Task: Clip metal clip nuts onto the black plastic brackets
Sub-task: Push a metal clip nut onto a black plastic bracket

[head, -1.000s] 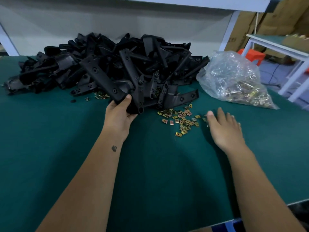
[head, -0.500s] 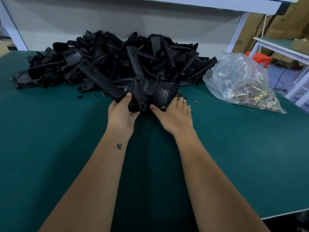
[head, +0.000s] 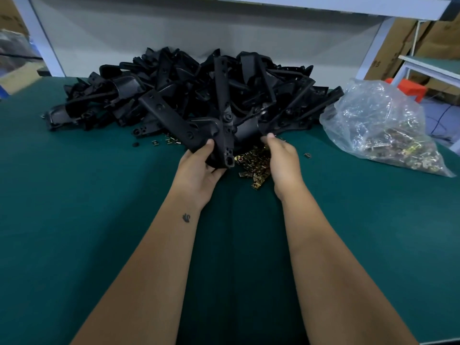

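A big pile of black plastic brackets (head: 189, 90) lies at the back of the green table. My left hand (head: 199, 170) grips the near end of a black bracket (head: 221, 145) at the pile's front, thumb on top. My right hand (head: 282, 165) is just right of it, with curled fingers on that bracket's right edge (head: 249, 131). Between my hands a heap of loose brass-coloured metal clip nuts (head: 254, 165) lies on the table. A few more clip nuts (head: 170, 141) lie left of the held bracket.
A clear plastic bag of clip nuts (head: 388, 130) sits at the right. One stray clip nut (head: 308, 155) lies between it and my right hand. The green table (head: 87, 220) stretches toward me. White frame legs (head: 373, 46) and cardboard boxes (head: 435, 38) stand behind.
My right hand came from the table on the right over to the bracket beside my left hand. The bracket's front has been raised, uncovering the clip nuts beneath it.
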Tool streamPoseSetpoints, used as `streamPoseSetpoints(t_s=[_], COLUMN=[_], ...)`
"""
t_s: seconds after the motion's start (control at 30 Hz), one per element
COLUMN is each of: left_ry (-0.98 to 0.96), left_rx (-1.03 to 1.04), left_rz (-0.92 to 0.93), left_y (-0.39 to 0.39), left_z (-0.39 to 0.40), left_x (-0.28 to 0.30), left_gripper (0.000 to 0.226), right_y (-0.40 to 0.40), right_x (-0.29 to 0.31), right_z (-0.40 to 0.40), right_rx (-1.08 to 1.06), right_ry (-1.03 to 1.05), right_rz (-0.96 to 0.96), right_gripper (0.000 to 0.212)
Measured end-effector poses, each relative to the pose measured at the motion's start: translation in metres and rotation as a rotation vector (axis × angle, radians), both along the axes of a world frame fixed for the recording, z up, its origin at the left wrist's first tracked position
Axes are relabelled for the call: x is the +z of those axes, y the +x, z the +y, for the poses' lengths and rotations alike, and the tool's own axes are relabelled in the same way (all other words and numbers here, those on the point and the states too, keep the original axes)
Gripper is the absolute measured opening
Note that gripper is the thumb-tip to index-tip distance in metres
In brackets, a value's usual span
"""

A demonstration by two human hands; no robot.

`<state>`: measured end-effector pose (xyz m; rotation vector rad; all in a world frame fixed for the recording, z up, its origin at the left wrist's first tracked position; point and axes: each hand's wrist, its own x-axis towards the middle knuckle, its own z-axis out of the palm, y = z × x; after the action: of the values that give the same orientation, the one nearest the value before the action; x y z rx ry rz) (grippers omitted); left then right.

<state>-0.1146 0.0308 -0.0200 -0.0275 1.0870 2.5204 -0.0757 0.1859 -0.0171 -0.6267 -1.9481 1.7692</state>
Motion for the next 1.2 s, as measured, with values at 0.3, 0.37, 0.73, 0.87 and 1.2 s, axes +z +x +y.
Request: streamPoseSetpoints(t_s=[0.3, 0.37, 0.73, 0.87, 1.2], left_ry=[0.101, 0.1, 0.079, 0.084, 0.131], left_rx=[0.087, 0.097, 0.116, 0.108, 0.06], left_rz=[-0.053, -0.063, -0.092, -0.071, -0.033], left_y=[-0.004, -0.005, -0.001, 0.001, 0.006], left_z=[-0.01, -0.009, -0.005, -0.008, -0.007], left_x=[-0.003, -0.004, 0.0, 0.0, 0.006], left_gripper=[0.013, 0.016, 0.024, 0.029, 0.032], right_y=[0.004, 0.005, 0.01, 0.009, 0.009], right_x=[0.001, 0.001, 0.002, 0.001, 0.002], right_z=[-0.001, -0.003, -0.018, -0.026, -0.023], right_rx=[0.303, 0.261, 0.021, -0.011, -0.151], right_ry=[0.37, 0.462, 1.017, 1.15, 1.09], right_rz=[-0.037, 0.012, -0.289, -0.275, -0.174], right_gripper=[0.053, 0.054, 0.024, 0.019, 0.026])
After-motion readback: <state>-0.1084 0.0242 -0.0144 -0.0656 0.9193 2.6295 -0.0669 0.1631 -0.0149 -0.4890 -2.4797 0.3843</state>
